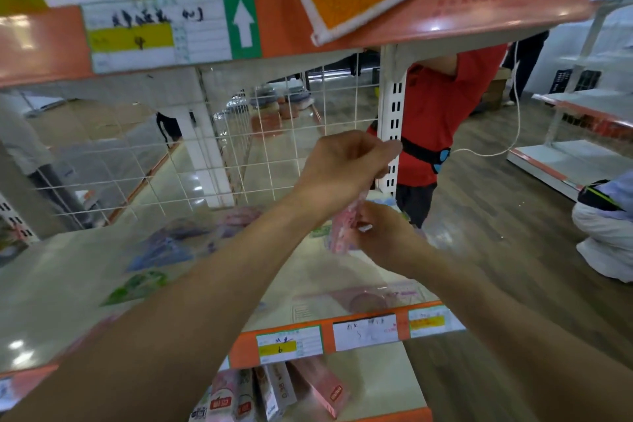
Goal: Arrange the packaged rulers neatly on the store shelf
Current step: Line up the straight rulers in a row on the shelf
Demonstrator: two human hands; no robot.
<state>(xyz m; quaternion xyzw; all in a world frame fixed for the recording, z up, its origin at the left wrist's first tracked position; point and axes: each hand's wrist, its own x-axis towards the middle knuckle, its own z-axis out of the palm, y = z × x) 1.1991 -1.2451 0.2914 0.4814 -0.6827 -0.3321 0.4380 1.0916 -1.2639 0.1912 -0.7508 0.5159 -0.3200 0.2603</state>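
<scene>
Under my forearms, pink boxes (318, 390) stand crowded on the lower shelf. Below my hands, a pink pack (363, 300) lies flat at the front edge of the shelf (68, 301). My right hand (390, 240) grips a packaged ruler (342, 231) and my left hand (342, 164) pinches its upper end. Left of them, a blue pack (164, 250) and a green pack (137, 284) lie scattered. Most of the arranging, I judge, remains.

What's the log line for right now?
left hand: pinches pink ruler pack top | right hand: grips its lower end | pack: above shelf

Ruler packs (164, 250) lie on the shelf (68, 284), a wire grid (274, 147) stands behind them, and what may be boxes (274, 387) sit underneath.
</scene>
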